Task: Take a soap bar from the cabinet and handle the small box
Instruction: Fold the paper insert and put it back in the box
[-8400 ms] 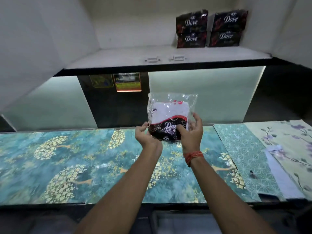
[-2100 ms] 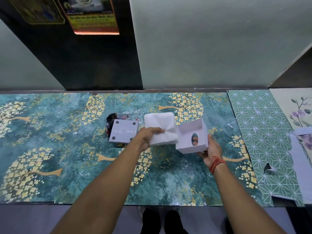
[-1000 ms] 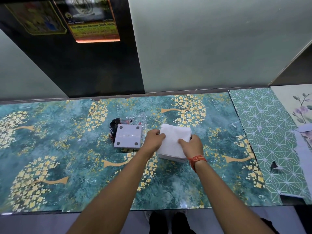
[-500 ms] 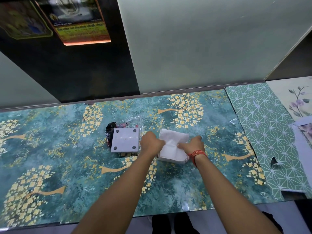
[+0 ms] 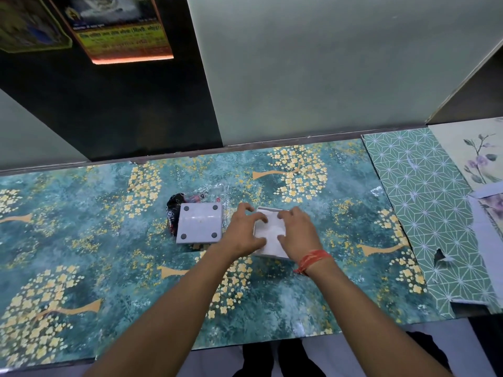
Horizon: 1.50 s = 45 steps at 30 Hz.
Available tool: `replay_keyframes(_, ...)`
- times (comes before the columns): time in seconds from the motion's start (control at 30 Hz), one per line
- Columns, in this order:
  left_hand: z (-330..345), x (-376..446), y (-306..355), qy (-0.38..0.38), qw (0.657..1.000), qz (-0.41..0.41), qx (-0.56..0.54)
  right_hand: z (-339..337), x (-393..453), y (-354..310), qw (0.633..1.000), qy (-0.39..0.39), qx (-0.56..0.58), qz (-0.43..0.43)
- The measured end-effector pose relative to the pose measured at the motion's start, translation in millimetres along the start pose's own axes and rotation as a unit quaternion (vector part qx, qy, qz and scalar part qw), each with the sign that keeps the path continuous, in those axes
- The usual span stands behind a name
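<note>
The small white box sits on the teal flowered table mat, with white paper tucked in its top. My left hand grips its left side, fingers curled over the top edge. On its right side rests my right hand, which wears a red thread at the wrist, with the fingers laid over the top. A white square piece with four dark dots lies just left of the box. Under it is the dark soap wrapper with crumpled clear plastic. The soap itself is hidden.
The teal mat covers most of the table. A green geometric sheet and a floral sheet lie to the right. A pale panel and a dark wall with posters stand behind.
The white paper, bunched above the box half a second ago, now lies pressed flat in it. Both hands have spread over the box top. The view has shifted slightly.
</note>
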State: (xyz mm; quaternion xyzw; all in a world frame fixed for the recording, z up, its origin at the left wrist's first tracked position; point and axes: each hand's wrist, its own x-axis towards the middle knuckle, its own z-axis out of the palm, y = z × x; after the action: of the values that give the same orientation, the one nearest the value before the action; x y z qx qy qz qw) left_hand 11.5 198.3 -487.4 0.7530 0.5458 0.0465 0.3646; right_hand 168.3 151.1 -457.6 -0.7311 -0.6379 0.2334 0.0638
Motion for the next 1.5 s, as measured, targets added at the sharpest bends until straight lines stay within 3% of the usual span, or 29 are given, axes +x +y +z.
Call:
replay_keyframes(0.07, 0, 3, -4, -0.06, 0.998, -0.019, 0.019, 6, 5, -8, 0.995, -0.089, -0.05, -0.014)
replay_keyframes(0.13, 3, 2, -8, -0.087, 0.996, -0.017, 0.026, 14, 8, -8, 0.989, -0.124, -0.084, -0.012)
replay_keyframes(0.37, 28, -22, 9, -0.061, 0.996, -0.058, -0.001, 15, 18, 6, 0.98, -0.147, -0.123, -0.048)
replay_keyframes(0.6, 14, -16, 24, -0.111, 0.991, -0.081, -0.003, 5, 27, 14, 0.974, -0.171, -0.13, -0.074)
replay_keyframes(0.8, 14, -15, 24, -0.092, 0.992, -0.068, 0.051, 9, 19, 9, 0.979, -0.155, -0.118, -0.058)
replay_keyframes(0.87, 6, -21, 15, -0.049, 0.996, -0.069, 0.041, 6, 17, 2, 0.986, -0.134, -0.088, -0.046)
replay_keyframes(0.93, -9, -28, 5, 0.055, 0.996, -0.073, -0.016, 4, 18, -14, 0.997, -0.063, 0.012, -0.036)
replay_keyframes(1.0, -26, -29, -6, 0.197, 0.972, -0.095, -0.085, 4, 21, -40, 0.991, 0.007, 0.132, -0.023)
replay_keyframes(1.07, -43, -28, -26, 0.279, 0.941, -0.163, -0.096, 14, 30, -70, 0.979, 0.019, 0.205, 0.005)
replay_keyframes(1.17, -61, -26, -57, 0.219, 0.928, -0.302, -0.01, 34, 41, -103, 0.978, -0.067, 0.196, 0.035)
replay_keyframes(1.27, -67, -29, -69, 0.17, 0.92, -0.354, 0.014, 55, 46, -114, 0.975, -0.125, 0.172, 0.061)
replay_keyframes(1.4, -71, -26, -68, 0.166, 0.912, -0.373, -0.025, 67, 53, -118, 0.973, -0.107, 0.191, 0.074)
replay_keyframes(1.5, -72, -27, -67, 0.218, 0.902, -0.367, -0.061, 62, 50, -118, 0.967, -0.057, 0.235, 0.084)
